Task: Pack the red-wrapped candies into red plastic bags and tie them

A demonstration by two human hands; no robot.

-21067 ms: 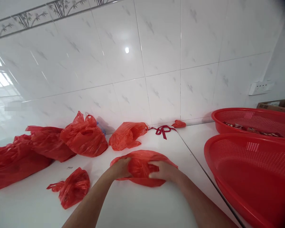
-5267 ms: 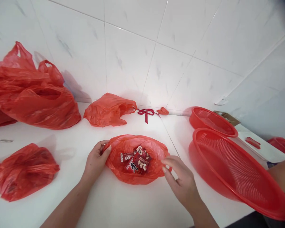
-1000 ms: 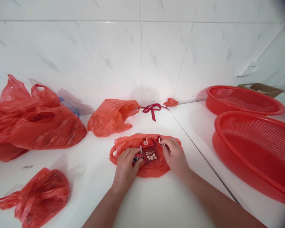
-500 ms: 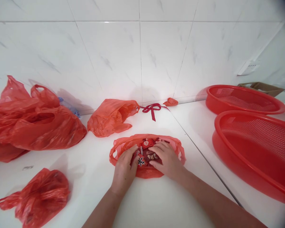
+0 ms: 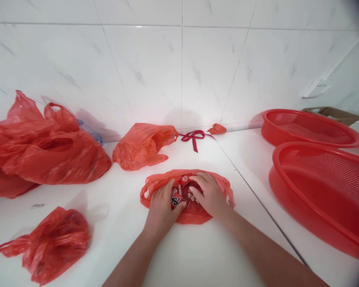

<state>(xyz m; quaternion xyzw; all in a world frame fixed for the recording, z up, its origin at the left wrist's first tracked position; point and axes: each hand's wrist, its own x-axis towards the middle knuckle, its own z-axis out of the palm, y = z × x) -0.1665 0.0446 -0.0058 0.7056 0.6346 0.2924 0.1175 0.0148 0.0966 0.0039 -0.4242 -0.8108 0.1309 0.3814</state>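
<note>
An open red plastic bag (image 5: 194, 217) lies on the white table in front of me, its mouth spread wide. Inside are several small wrapped snack packets, among them a red one with dark lettering (image 5: 176, 198) and a dark red one with pale markings (image 5: 194, 195). My left hand (image 5: 162, 205) reaches into the bag's left side, thumb apart from the fingers, against the lettered packet. From the right, my right hand (image 5: 211, 194) lies over the dark red packet with its fingers apart; some fingertips are hidden among the packets. Neither hand visibly grips anything.
Full red bags (image 5: 60, 159) stand at left, with a knotted red bag (image 5: 58, 243) nearer me. Behind lie a crumpled red bag (image 5: 140, 147), a dark red ribbon (image 5: 194, 136) and a small red scrap (image 5: 217, 128). Red plastic baskets (image 5: 287, 189) stand at right.
My left thumb has moved right across the lettered packet. My right fingers have shifted slightly within the bag, and the view has tilted a little.
</note>
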